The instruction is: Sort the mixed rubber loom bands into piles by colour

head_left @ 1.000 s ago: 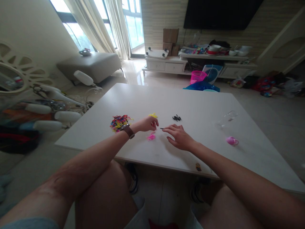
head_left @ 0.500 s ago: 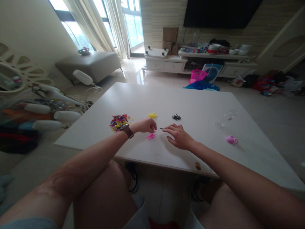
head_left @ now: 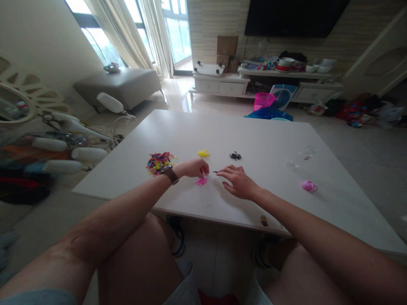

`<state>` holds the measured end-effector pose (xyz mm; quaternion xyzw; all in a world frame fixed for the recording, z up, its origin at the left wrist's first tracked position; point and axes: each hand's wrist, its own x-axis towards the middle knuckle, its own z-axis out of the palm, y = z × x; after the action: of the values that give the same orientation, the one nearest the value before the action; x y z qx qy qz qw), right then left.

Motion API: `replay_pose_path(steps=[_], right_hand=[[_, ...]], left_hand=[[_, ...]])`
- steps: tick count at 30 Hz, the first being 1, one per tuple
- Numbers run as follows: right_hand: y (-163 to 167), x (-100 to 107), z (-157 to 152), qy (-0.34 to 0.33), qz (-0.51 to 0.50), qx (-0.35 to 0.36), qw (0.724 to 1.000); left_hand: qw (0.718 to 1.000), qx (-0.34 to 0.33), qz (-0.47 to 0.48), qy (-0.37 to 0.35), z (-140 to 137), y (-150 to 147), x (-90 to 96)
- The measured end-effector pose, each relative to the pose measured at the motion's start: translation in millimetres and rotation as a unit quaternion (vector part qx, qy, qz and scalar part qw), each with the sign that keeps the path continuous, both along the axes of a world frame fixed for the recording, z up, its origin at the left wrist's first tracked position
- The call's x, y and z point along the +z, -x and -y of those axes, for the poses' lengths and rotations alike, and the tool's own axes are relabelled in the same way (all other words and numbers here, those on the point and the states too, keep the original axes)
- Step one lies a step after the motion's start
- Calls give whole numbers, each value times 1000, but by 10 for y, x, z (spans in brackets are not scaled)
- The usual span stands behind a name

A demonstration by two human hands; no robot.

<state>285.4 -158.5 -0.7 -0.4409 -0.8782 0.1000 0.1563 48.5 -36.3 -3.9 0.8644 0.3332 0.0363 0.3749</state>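
While the left hand [head_left: 199, 167] bends down at mid-frame, its fingertips meet the pink pile [head_left: 201, 181]; a pink strand shows below them, but whether they are pinched on it I cannot tell. Just right of centre, a slim black piece [head_left: 215, 172] juts from the right hand [head_left: 233, 180], apparently nipped between fingers, with the thumb apart. Presumably this low, facing posture keeps both hands close to the small pieces. Above them, the yellow pile [head_left: 203, 153] and black pile [head_left: 235, 156] lie apart, likely so colours stay unmixed; the mixed pile [head_left: 159, 163] sits left, near the wristwatch [head_left: 171, 173]. Both forearms cross the table's [head_left: 190, 127] near edge at lower frame. Room for moving stretches beyond the piles and rightward, up to the clear bottle [head_left: 301, 159] and lilac object [head_left: 309, 186].
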Motion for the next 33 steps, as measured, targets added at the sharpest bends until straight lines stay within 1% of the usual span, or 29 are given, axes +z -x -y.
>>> replay_pose_path(steps=[6, 10, 15, 21, 26, 33], right_hand=[[2, -8, -1, 2, -3, 3, 1000], [0, -18, -5, 0, -4, 6, 1000], [3, -13, -3, 3, -3, 9, 1000], [6, -16, 1, 1, 0, 11, 1000], [3, -31, -4, 2, 4, 11, 1000], [8, -41, -3, 2, 7, 12, 1000]], left_hand=[[999, -12, 0, 33, 3, -5, -14], [999, -28, -17, 39, 1, -6, -11], [999, -33, -18, 35, -3, -5, -11], [997, -60, -57, -1, 17, -27, -12], [994, -77, -82, 1, 22, -45, -14], [992, -76, -99, 6, 47, -58, -4]])
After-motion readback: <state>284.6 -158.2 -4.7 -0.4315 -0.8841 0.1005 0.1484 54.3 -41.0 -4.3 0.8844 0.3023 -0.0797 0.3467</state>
